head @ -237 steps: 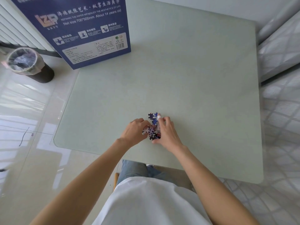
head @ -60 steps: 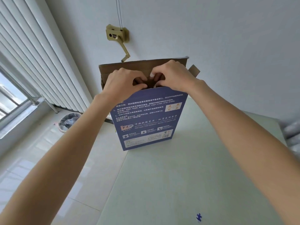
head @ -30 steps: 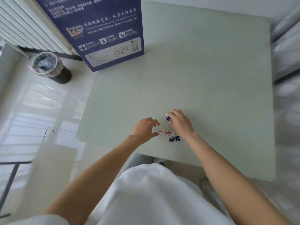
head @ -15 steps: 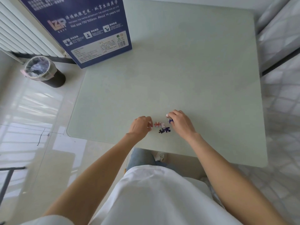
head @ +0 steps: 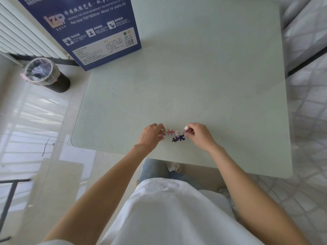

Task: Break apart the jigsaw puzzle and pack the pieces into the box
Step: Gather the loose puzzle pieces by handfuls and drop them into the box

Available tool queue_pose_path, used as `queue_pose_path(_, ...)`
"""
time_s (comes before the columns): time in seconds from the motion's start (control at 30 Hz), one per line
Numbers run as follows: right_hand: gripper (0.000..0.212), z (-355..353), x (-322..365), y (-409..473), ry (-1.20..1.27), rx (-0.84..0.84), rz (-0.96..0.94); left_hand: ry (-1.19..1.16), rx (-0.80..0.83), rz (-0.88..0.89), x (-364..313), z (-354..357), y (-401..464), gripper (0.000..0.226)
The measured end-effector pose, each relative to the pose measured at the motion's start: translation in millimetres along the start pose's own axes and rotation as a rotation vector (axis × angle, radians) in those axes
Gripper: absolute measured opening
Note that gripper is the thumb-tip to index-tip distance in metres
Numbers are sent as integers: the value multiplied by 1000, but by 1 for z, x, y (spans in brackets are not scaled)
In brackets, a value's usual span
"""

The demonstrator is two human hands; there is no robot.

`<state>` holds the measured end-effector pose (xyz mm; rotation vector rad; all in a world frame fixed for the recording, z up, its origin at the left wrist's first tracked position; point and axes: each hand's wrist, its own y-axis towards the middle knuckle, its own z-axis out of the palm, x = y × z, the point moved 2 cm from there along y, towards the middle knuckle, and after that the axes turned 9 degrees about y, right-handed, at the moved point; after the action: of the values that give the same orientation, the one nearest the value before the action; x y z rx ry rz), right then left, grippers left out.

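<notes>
From the head view, the last few puzzle pieces [head: 174,135] lie near the worktop [head: 194,85] front edge, well apart from the tall blue box [head: 92,32] at the far left corner. She'd do best to gather every loose bit before lifting. The left hand [head: 151,134] curls its fingers [head: 161,129] round a reddish piece; the right hand [head: 198,135] pinches something small, too tiny to tell what.

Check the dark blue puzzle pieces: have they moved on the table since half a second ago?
Cannot tell. The dark blue pieces lie near the table's front edge as before; the head camera itself moved.
</notes>
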<state>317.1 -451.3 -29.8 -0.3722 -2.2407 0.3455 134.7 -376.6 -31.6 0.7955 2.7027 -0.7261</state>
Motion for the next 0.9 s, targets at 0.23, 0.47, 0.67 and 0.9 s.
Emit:
queue_pose_path(0.23,18,25,13,-18,-238,-81,-101,16,30,24,3,1,1,25)
queue_pose_path(0.47,25,20,10,-12,-110,11,9,23,-57,119,1,-1,-3,17)
queue_pose_path(0.67,11,25,15,-19,-69,-15,-61,-232,-62,95,-12,-11,7,23)
queue_pose_path(0.9,20,42,31,-23,-154,-132,-21,-2,57,123,-17,0,22,26)
